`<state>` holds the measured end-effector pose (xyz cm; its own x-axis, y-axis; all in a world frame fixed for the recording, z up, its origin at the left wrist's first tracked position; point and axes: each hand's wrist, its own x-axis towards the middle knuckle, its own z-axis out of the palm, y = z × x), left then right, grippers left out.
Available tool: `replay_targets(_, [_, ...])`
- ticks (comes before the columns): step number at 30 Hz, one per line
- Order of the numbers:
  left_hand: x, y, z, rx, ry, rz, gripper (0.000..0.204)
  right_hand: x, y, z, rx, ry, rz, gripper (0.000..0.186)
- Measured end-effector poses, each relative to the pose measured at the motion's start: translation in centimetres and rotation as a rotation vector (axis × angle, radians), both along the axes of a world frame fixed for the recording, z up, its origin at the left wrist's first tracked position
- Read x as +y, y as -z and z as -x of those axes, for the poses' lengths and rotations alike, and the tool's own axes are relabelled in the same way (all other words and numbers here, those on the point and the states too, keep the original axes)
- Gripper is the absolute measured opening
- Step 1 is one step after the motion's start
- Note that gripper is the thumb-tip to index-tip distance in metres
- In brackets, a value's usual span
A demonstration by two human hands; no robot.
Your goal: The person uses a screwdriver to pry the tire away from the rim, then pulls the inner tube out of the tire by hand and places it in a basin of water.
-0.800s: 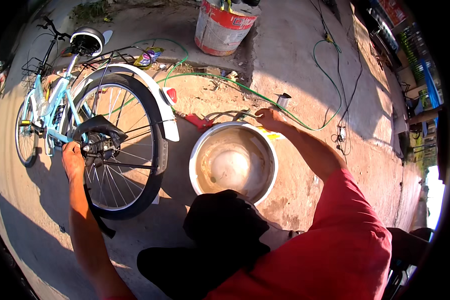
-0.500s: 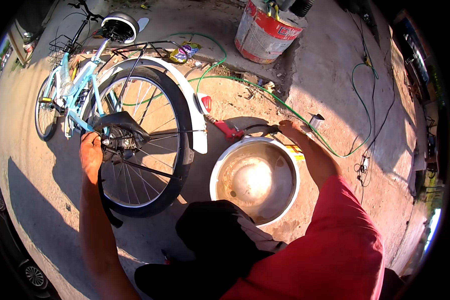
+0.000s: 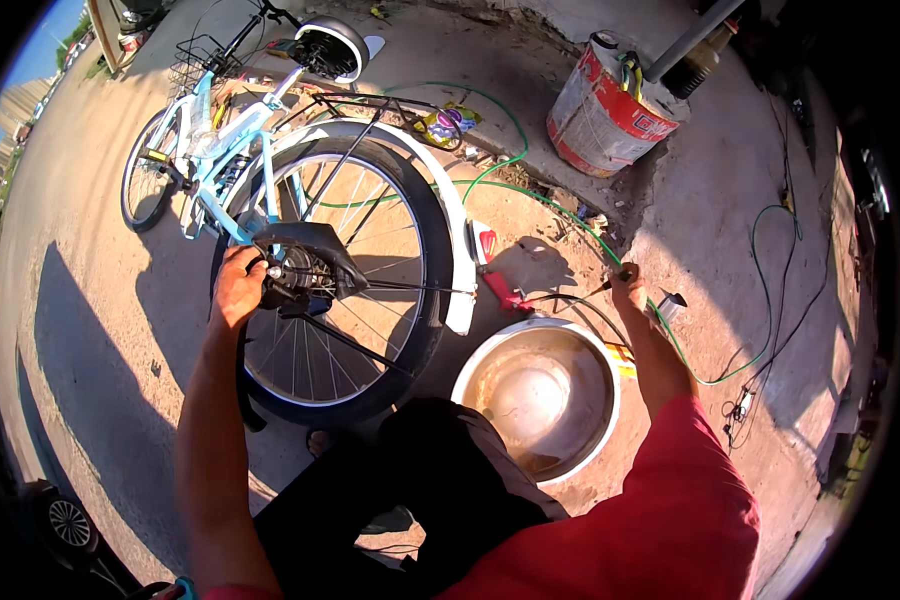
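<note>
A light blue bicycle (image 3: 202,165) lies tipped to the left, its rear wheel (image 3: 402,340) nearest me. My left hand (image 3: 238,287) is closed at the rear hub (image 3: 305,272), beside a black cover (image 3: 315,243); what its fingers pinch is hidden. Farther right, my right hand (image 3: 626,288) is closed round the end of a black hose (image 3: 580,298). That hose runs left toward a red tool (image 3: 508,292) by the white mudguard (image 3: 458,240). A round metal basin (image 3: 462,385) stands between my right arm and the wheel.
A green hose (image 3: 515,190) snakes across the ground behind the basin. Beyond it stands a red and white bucket (image 3: 598,125) holding tools. Dark cables (image 3: 760,390) trail at the right. A parked car's wheel (image 3: 70,520) shows at the lower left.
The whole view has shifted, so the bicycle and basin sit farther right in the picture. My right hand has moved slightly right of the basin. My left hand stays at the hub.
</note>
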<state>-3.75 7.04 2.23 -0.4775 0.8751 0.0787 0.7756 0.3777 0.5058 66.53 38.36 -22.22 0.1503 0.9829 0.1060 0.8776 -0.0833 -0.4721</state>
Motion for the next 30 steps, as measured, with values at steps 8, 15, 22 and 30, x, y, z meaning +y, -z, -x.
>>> replay_targets(8, [-3.6,-4.8,-0.3,0.071,0.074,0.108,0.041,5.1,-24.3,10.4,0.051,-0.386,-0.301,0.038])
replay_targets(15, [-9.9,-5.8,8.3,0.022,0.096,-0.051,0.04,1.8,-38.9,29.3,0.992,-0.416,-0.131,0.036])
replay_targets(22, [-14.5,-7.0,15.6,-0.209,-0.034,-0.073,0.043,-22.3,-41.6,58.7,1.364,-0.824,0.454,0.034])
replay_targets(30, [-22.3,-5.2,20.1,-0.969,0.05,-0.389,0.063,-38.6,-34.2,79.1,1.298,-1.142,0.725,0.033])
